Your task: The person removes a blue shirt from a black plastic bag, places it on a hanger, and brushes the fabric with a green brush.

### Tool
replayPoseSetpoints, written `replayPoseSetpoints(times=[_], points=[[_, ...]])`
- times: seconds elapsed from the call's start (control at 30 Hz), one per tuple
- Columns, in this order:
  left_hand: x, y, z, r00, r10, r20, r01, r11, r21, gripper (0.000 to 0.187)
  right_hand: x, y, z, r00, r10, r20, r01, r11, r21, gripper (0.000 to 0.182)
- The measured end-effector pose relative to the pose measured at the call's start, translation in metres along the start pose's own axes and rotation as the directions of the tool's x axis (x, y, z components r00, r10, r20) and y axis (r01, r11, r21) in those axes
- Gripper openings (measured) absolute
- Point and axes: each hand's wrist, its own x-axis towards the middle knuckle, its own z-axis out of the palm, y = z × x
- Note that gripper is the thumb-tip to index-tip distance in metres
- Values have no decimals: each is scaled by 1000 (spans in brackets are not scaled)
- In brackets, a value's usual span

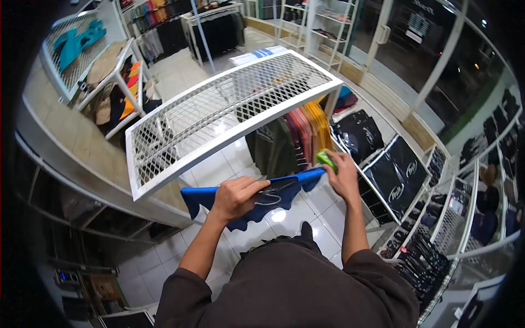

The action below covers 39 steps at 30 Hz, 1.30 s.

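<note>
A blue shirt [246, 221] hangs in front of me on a hanger [269, 200], whose wire hook sticks out below my left hand. My left hand [236, 198] is closed on the shirt at its collar. My right hand [344, 176] is at the shirt's right shoulder, its fingers wrapped around a small bright green object [326, 159]. What kind of object this is does not show clearly. Just beyond the shirt, a row of hanging shirts [306, 131] in dark green, maroon, pink and yellow hangs under the rack.
A white rack with a mesh top [219, 109] stands ahead. To the right are black packaged items [396, 175] and curved shelves [459, 208] of goods. A white shelf [123, 82] with folded clothes stands at left. Glass doors [421, 44] are at the far right.
</note>
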Motion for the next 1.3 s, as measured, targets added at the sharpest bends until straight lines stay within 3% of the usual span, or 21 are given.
replayPoseSetpoints(times=[0.03,0.1,0.17,0.23,0.3,0.37,0.47,0.5,0.57,0.6,0.63,0.7,0.8,0.87,0.93,1.0,1.07,1.13,1.17,1.23,1.3], points=[[11,0,5,1000,2,-6,-3,998,-67,41,-5,10,-12,995,88,-46,-91,993,-79,43],[32,2,10,998,9,56,-2,993,-122,38,-17,16,-37,983,84,-160,-64,990,130,40],[55,1,28,995,103,-11,-101,948,-302,35,-30,13,-54,982,186,15,-164,824,542,41],[79,-2,45,998,62,-24,-66,914,-400,30,-42,6,-75,918,247,310,-396,617,680,45],[106,-3,56,999,50,13,-43,948,-316,34,-49,3,-85,920,160,358,-364,687,629,57],[126,-9,80,995,93,24,-78,932,-354,38,-71,30,-75,914,190,359,-396,616,681,84],[149,-2,97,991,113,-67,-129,923,-362,50,-80,9,-74,871,274,407,-485,608,629,86],[154,5,102,983,118,-140,-158,932,-325,55,-85,9,-63,908,307,285,-416,582,699,84],[147,32,119,944,-258,-207,193,938,-289,64,-92,-1,-46,907,390,160,-360,515,778,76],[141,34,133,931,-318,-179,259,922,-288,69,-95,-3,-34,920,374,113,-314,536,784,74],[137,47,132,892,-451,41,419,789,-448,70,-95,-9,-23,932,357,63,-266,556,788,71],[125,58,143,849,-493,191,514,685,-516,69,-92,-32,-13,936,351,20,-236,585,776,72],[123,43,148,825,-535,182,542,657,-524,46,-82,-56,-3,942,336,4,-256,710,657,69],[121,28,141,805,-559,198,562,609,-560,31,-78,-42,3,943,330,46,-254,626,737,66],[120,25,115,769,-533,352,619,488,-615,30,-65,-37,-2,934,355,52,-263,578,773,66],[113,17,108,779,-507,370,609,469,-639,31,-45,-31,-7,949,41,-313,68,942,329,69],[108,17,93,805,-443,395,573,410,-709,34,-26,-10,-9,921,-48,-386,92,991,96,83],[102,15,76,778,-485,400,581,311,-752,36,-6,32,-3,823,-51,-565,36,999,-38,80],[97,13,70,748,-521,411,578,206,-790,39,4,36,-5,769,86,-634,-69,996,51,74],[92,14,51,711,-566,416,599,178,-781,35,11,44,-12,647,218,-730,-229,970,86,70],[84,9,43,677,-567,469,608,72,-790,34,14,30,-14,666,130,-734,-161,987,29,69]])
